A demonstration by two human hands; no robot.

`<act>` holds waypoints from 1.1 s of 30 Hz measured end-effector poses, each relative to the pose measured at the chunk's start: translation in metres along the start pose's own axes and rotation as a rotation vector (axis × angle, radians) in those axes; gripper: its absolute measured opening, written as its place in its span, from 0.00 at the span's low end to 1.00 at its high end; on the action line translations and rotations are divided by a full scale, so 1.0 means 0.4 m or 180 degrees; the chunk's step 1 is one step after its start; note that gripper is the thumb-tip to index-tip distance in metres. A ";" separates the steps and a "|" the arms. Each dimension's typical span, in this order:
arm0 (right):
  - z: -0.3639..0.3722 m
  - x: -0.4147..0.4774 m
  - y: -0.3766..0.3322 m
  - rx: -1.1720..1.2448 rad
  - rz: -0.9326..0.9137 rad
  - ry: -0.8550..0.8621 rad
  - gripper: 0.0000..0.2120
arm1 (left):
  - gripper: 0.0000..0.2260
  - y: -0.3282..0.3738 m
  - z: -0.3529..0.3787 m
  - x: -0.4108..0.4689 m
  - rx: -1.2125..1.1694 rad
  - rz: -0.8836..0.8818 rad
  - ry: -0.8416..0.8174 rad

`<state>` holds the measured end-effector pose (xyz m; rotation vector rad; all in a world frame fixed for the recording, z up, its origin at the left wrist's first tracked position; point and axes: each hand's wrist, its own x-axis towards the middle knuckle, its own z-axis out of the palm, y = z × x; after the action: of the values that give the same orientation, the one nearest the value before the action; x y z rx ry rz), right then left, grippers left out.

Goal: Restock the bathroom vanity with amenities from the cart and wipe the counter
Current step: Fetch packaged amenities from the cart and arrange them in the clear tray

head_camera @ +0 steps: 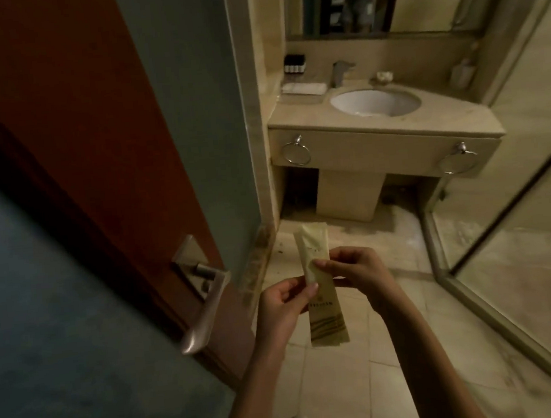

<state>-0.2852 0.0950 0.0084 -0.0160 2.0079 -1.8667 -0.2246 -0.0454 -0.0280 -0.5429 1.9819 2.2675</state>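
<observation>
Head view puts me at the bathroom doorway, mid-restock: my left hand (282, 303) and right hand (356, 275) each pinch the long amenity packet (326, 304), both grips narrow on its middle. Next, I judge, I step in and lay it on the worktop (296, 117) beside the sink (374, 101).

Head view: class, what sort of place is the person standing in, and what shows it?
Probably a hotel bathroom, seen from its doorway: a stone vanity with a round sink, a row of small dark bottles on it, and a glass shower screen at right.
</observation>
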 end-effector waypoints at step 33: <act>-0.574 0.859 -0.223 0.0567 -0.0102 0.0029 0.05 | 0.12 0.277 0.522 0.877 0.0654 -0.0168 0.0107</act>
<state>-0.6919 0.2108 0.0056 0.0100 1.8501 -2.0624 -0.6283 0.0807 -0.0132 -0.6076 2.1557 2.0063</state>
